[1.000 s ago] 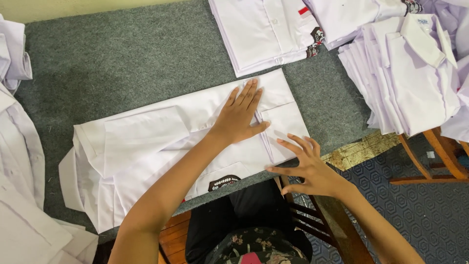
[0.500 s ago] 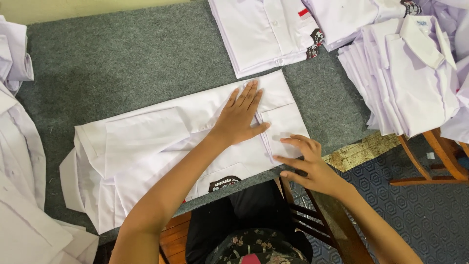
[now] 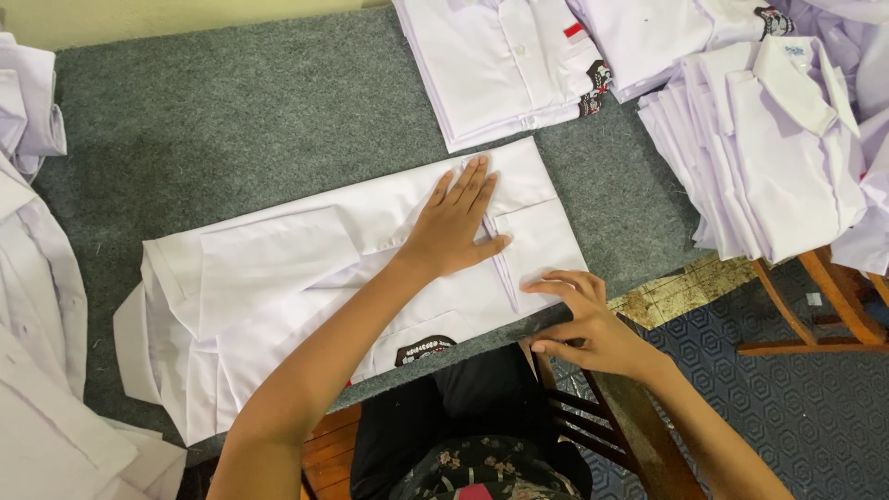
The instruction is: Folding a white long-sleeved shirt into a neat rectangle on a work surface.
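Flat on the table (image 3: 231, 120): a folded shirt (image 3: 306, 278). On the shirt, left hand (image 3: 454, 227); at its near right corner, right hand (image 3: 583, 319). Behind it, a folded stack (image 3: 491, 69); right of it, a second pile (image 3: 778, 148); left of it, loose shirts (image 3: 32, 278).

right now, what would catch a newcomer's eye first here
A white shirt lies half folded across the grey felt table, with the left hand pressed flat on it and the right hand at its near corner. Stacks of folded white shirts crowd the far right edge.

White shirt (image 3: 306, 278): smooth matt cloth (lightly creased). Worktop (image 3: 241, 120): rough grey felt-like covering. Chair (image 3: 815, 306): glossy wood.
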